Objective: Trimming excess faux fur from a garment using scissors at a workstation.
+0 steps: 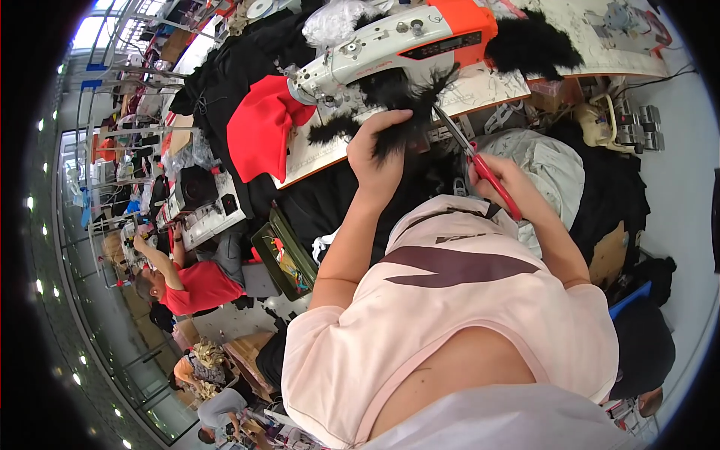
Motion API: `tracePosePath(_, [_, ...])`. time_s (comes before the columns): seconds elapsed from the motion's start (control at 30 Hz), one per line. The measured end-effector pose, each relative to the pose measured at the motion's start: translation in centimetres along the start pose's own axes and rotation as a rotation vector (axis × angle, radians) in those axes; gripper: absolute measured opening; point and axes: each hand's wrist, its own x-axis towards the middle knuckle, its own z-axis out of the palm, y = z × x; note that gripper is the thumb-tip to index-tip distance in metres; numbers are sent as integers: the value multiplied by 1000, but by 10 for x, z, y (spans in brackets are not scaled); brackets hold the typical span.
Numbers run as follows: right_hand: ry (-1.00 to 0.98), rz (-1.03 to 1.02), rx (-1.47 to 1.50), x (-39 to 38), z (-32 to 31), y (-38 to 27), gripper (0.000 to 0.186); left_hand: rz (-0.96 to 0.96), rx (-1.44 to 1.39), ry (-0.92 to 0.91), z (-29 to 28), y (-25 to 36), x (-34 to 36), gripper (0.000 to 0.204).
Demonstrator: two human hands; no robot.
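From the head camera, looking down past a pale pink shirt, the person's left hand was closed around a tuft of black feather trim, lifting it clear of the dark cloth in the lap, apparently so its loose fringe stood free for the blades. The right hand gripped red-handled scissors, their blades angled up toward the held tuft, tips just beside it. The trim trailed back under the white sewing machine with its orange end, on the table close in front. A red garment hung over the table's near left edge, out of the way. Farther left, another person in red bent over a separate bench.
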Motion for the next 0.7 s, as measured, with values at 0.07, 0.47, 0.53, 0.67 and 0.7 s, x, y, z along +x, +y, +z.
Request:
tracePosePath(0.07, [5, 0, 1, 0, 0, 0, 25, -28, -58, 10, 0, -1, -2, 26])
tracePosePath(0.47, [-71, 71, 120, 5, 1, 16, 28, -289, -118, -180, -1, -22, -13, 25])
tracePosePath(0.53, [-85, 85, 81, 2, 2, 38, 29, -402, -169, -199, -2, -31, -15, 25])
tracePosePath(0.67, [-139, 212, 211, 2, 2, 52, 54, -555, -212, -283, -2, -53, -21, 26])
tracePosePath(0.7, [-107, 229, 203, 5, 3, 57, 57, -574, -217, -313, 0, -60, -22, 26])
